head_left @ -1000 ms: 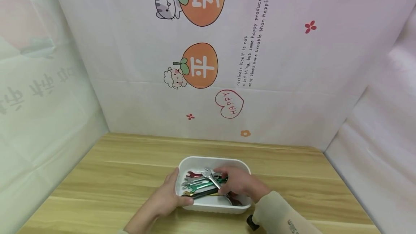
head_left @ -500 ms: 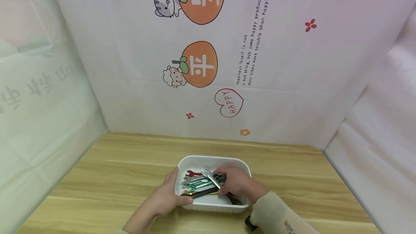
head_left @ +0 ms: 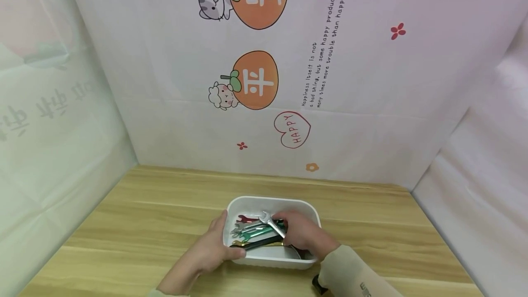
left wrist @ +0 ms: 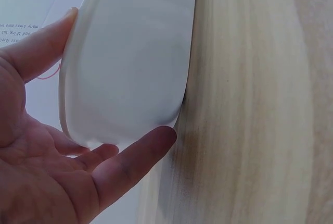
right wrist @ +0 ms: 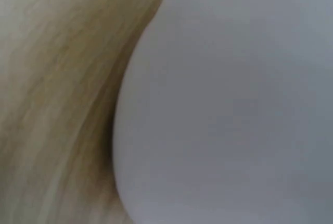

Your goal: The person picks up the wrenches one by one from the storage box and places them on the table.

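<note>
Now, from the head view, your left hand [head_left: 208, 253] is wrapped around the near left corner of the white tray [head_left: 273, 203], thumb hooked over the rim and fingers against the outer wall, much as it was a second ago. Your right hand [head_left: 304, 235] sits inside the tray with its fingers curled around the silver wrench [head_left: 270, 222], whose open-ended head sticks up and away from your knuckles. Compared with a second ago, that wrench has tilted a little and its head stands slightly clearer of the pile; the hand itself has barely shifted. I judge the wrench is being worked loose from the heap rather than lifted free yet. Just left of your right fingers lie the other wrenches [head_left: 252, 234], red, green, black and gold, crossing one another between your two hands. The wooden table [head_left: 136, 223] spreads out to the left of your left hand.

From the left wrist, the tray's wall [left wrist: 125, 62] fills the space between thumb and forefinger, both pressed against it, so the hold on the tray is firm. The table shows just beyond the fingertip.

From the right wrist, only a blurred white tray wall [right wrist: 229, 109] and a strip of wood grain show; neither your fingers nor the wrench can be seen there, so that view says nothing about the grip.
</note>
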Demonstrator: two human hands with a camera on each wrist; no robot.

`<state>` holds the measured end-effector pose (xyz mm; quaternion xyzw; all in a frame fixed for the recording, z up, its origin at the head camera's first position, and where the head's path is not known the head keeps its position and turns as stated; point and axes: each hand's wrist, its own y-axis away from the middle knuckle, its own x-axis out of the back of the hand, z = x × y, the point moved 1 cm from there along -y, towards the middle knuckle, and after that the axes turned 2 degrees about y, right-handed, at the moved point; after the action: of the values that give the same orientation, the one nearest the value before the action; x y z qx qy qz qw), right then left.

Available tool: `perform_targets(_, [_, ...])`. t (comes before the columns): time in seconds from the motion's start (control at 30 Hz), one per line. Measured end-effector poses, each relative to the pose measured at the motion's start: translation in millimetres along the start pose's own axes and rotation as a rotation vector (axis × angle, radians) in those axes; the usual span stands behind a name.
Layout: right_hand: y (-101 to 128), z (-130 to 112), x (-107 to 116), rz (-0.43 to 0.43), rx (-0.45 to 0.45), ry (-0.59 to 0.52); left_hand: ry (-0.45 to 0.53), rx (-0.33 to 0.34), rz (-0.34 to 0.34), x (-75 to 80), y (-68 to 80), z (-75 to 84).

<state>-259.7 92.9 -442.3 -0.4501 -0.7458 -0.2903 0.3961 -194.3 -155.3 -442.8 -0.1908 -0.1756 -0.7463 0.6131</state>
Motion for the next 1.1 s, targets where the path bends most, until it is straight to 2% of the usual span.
perform_targets(0.43, [0.3, 5.1, 2.8, 0.008, 0.038, -0.049, 0.0, -0.012, -0.003, 0.0, 0.4, 1.0])
perform_targets(0.73, [-1.7, 5.4, 3.5, -0.021, -0.019, -0.167, -0.008, 0.002, -0.002, -0.4, -0.5, 0.7])
perform_targets(1.0, [-4.8, 13.1, 2.2, -0.013, 0.0, -0.276, -0.007, 0.01, -0.001, -1.0, -0.7, -1.7])
perform_targets(1.1, [-4.0, 13.4, 3.9, -0.027, 0.0, -0.356, -0.001, 0.011, 0.0, -0.9, -0.8, -1.3])
